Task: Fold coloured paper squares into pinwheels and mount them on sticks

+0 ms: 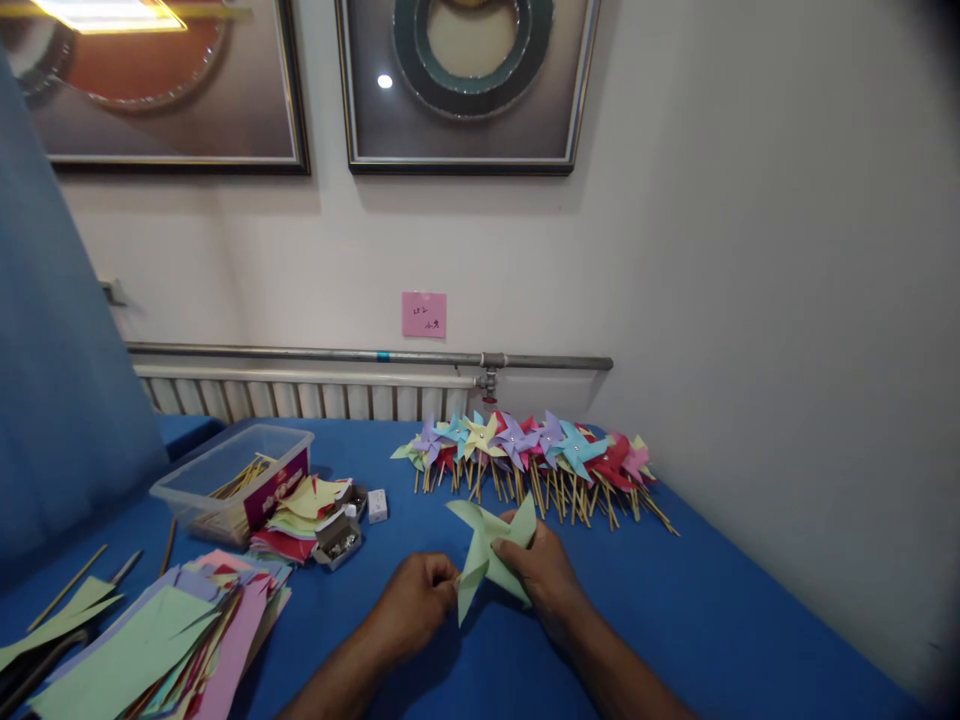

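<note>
Paper pinwheel (491,557), held between both hands: pale green, plain, no print. Tablecloth (675,620): solid blue. Row of finished pinwheels (525,445) at the back — purple, light blue, yellow, red and pink, on tan wooden sticks. Paper stack (157,650) at the near left: pale green, lilac and pink sheets, mixed. Smaller paper pile (304,515): yellow over red. Plastic tub (232,480): clear, with a dark red label — lettering possibly gold, too small to read. Sticky note (424,314) on the wall: pink, dark handwriting. Wall (750,250): off-white.
</note>
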`<state>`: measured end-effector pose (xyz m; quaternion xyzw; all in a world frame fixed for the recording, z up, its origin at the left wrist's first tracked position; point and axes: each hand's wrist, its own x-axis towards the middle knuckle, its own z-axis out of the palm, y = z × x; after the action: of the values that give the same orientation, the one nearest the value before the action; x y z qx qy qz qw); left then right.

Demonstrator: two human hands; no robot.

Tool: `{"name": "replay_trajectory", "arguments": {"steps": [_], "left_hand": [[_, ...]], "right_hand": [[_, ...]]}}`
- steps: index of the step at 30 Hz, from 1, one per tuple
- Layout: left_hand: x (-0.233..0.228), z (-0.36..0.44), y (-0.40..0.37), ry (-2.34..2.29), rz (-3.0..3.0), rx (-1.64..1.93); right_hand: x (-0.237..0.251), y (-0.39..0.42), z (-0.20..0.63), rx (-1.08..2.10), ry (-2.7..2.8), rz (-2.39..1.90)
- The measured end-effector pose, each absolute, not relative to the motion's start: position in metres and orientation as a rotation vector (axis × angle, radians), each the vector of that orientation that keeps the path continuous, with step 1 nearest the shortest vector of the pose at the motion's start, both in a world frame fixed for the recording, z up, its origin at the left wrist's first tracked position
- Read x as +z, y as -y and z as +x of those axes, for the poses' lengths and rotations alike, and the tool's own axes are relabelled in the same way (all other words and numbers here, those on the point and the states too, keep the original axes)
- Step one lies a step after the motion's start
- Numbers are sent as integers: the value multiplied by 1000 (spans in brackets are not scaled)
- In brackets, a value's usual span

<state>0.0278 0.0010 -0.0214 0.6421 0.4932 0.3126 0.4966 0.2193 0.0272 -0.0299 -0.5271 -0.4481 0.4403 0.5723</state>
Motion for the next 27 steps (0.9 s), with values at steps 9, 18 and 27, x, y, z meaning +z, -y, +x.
{"name": "replay_trajectory", "arguments": {"steps": [9,18,27], "left_hand": [[-13,16,-10,-1293,1592,900],[-9,20,-16,-1191,1351,1281],[-11,31,-10,-1053,1172,1338]], "right_hand": [[5,-26,242,853,1073,-1111],[-11,3,205,868,1501,-1206],[-31,14,171,1046,1620,-1109]]}}
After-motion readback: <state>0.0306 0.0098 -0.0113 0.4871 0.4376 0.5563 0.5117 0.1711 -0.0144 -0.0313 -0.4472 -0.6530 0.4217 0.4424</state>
